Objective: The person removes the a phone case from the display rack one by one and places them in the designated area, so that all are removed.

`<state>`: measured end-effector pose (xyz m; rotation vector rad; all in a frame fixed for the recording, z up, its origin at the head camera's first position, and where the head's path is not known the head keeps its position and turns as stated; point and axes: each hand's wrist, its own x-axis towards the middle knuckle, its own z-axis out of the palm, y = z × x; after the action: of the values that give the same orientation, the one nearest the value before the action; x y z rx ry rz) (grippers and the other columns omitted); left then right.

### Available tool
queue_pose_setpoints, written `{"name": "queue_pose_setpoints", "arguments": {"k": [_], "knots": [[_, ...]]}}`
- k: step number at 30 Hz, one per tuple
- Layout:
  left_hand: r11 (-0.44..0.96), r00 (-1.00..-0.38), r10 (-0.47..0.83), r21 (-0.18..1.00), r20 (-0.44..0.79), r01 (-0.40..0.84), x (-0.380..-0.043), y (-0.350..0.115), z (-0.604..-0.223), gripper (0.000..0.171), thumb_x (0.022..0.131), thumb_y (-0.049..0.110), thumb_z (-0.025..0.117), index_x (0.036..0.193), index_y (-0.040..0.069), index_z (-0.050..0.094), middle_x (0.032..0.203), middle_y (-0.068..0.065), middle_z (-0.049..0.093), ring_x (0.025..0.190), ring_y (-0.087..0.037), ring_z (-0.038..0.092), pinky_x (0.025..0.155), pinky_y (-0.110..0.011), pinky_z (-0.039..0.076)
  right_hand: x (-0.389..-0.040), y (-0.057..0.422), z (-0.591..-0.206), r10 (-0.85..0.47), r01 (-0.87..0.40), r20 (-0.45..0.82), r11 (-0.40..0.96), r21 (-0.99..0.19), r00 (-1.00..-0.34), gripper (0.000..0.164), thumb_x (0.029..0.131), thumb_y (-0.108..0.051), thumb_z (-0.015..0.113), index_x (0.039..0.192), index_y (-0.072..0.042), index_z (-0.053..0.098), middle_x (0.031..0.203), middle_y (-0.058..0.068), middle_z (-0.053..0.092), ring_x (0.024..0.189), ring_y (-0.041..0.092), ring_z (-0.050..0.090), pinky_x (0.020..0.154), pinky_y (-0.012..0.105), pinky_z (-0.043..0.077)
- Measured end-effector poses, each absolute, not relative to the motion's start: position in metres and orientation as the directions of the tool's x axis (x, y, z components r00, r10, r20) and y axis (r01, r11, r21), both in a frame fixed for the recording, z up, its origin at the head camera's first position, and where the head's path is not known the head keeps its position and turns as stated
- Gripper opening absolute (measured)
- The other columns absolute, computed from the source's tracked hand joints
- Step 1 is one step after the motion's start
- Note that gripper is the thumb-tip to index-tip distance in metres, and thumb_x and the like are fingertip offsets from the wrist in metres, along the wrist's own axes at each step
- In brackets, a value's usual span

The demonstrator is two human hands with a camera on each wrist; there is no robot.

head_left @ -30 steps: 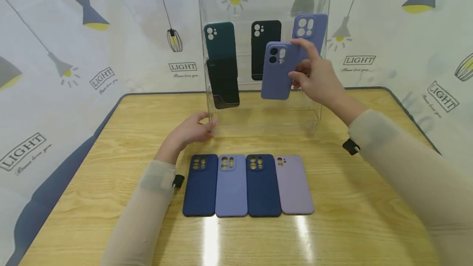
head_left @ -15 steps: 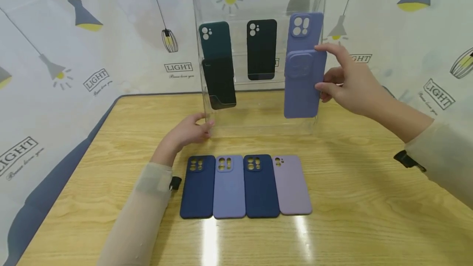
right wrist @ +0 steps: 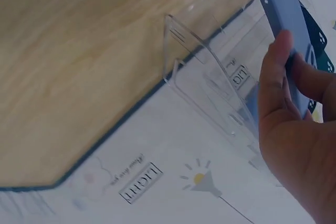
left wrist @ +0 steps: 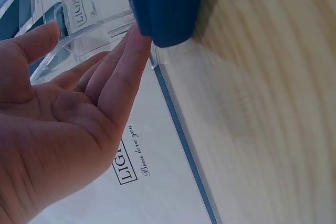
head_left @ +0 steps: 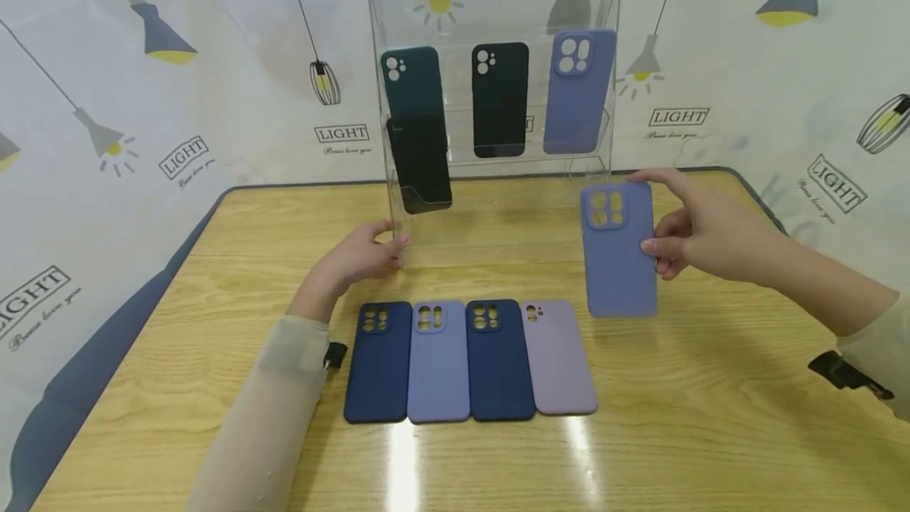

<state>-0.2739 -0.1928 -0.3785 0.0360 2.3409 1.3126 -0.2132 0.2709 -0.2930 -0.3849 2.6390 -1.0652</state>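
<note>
A lavender phone case (head_left: 618, 251), with camera cutouts at its top left, is held upright by my right hand (head_left: 718, 235). Thumb and fingers pinch its right side, and the index finger lies over the top edge; the right wrist view shows this phone case (right wrist: 286, 9) edge-on. My left hand (head_left: 355, 259) rests at the lower left corner of a clear acrylic display stand (head_left: 498, 247). In the left wrist view its fingers (left wrist: 118, 85) are extended and the thumb stands apart. On the stand are a dark green case (head_left: 412, 85), black cases (head_left: 501, 101) and another lavender case (head_left: 579, 101).
Below the stand, two navy cases (head_left: 377, 370), a lavender case (head_left: 438, 370) and a pink-lilac case (head_left: 562, 362) lie side by side on the wooden table (head_left: 675, 417). Lamp-patterned cloth (head_left: 249, 85) hangs behind and at both sides.
My right hand has carried the lavender phone case from in front of the stand, first rightward, then down and towards me over the table. My left hand has stayed at the stand's corner.
</note>
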Motion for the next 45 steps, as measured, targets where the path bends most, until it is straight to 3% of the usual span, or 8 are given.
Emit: {"name": "queue_pose_setpoints", "arguments": {"k": [6, 14, 24, 39, 45], "knots": [[0.54, -0.896, 0.242, 0.819, -0.372, -0.194, -0.273, -0.194, -0.382, 0.072, 0.114, 0.037, 0.049, 0.17, 0.003, 0.018, 0.135, -0.027, 0.065, 0.133, -0.038, 0.063, 0.116, -0.05, 0.053, -0.207, 0.28, -0.325, -0.377, 0.024, -0.348, 0.647, -0.762, -0.858, 0.088, 0.102, 0.002, 0.066, 0.168, -0.023, 0.013, 0.083, 0.015, 0.071, 0.071, 0.026, 0.071, 0.068, 0.043, 0.066], [0.537, -0.895, 0.241, 0.82, -0.377, -0.2, -0.272, -0.195, -0.383, 0.072, 0.114, 0.038, 0.049, 0.17, 0.003, 0.018, 0.137, -0.028, 0.065, 0.134, -0.038, 0.064, 0.116, -0.049, 0.054, -0.198, 0.287, -0.353, -0.415, 0.142, -0.477, 0.621, -0.771, -0.775, 0.089, 0.102, 0.001, 0.066, 0.168, -0.021, 0.011, 0.083, 0.015, 0.069, 0.072, 0.027, 0.069, 0.07, 0.043, 0.066], [0.528, -0.893, 0.247, 0.825, -0.376, -0.201, -0.271, -0.194, -0.379, 0.072, 0.115, 0.037, 0.048, 0.17, 0.003, 0.017, 0.14, -0.029, 0.063, 0.136, -0.04, 0.062, 0.117, -0.05, 0.053, -0.19, 0.284, -0.377, -0.433, 0.238, -0.547, 0.586, -0.775, -0.717, 0.09, 0.1, -0.002, 0.067, 0.169, -0.014, 0.01, 0.084, 0.016, 0.066, 0.076, 0.027, 0.069, 0.069, 0.042, 0.066], [0.533, -0.896, 0.246, 0.823, -0.37, -0.194, -0.274, -0.192, -0.378, 0.069, 0.115, 0.037, 0.049, 0.169, 0.003, 0.022, 0.13, -0.024, 0.067, 0.125, -0.033, 0.067, 0.114, -0.049, 0.055, -0.187, 0.279, -0.382, -0.442, 0.265, -0.583, 0.594, -0.76, -0.682, 0.093, 0.098, -0.004, 0.07, 0.169, -0.012, 0.011, 0.083, 0.016, 0.068, 0.074, 0.025, 0.07, 0.069, 0.041, 0.066], [0.529, -0.896, 0.248, 0.826, -0.369, -0.194, -0.273, -0.193, -0.377, 0.069, 0.115, 0.036, 0.048, 0.169, 0.002, 0.022, 0.131, -0.025, 0.066, 0.129, -0.035, 0.066, 0.115, -0.049, 0.054, -0.187, 0.278, -0.383, -0.438, 0.264, -0.59, 0.604, -0.752, -0.678, 0.095, 0.098, -0.007, 0.072, 0.17, -0.011, 0.01, 0.083, 0.017, 0.068, 0.072, 0.024, 0.071, 0.069, 0.042, 0.067]]}}
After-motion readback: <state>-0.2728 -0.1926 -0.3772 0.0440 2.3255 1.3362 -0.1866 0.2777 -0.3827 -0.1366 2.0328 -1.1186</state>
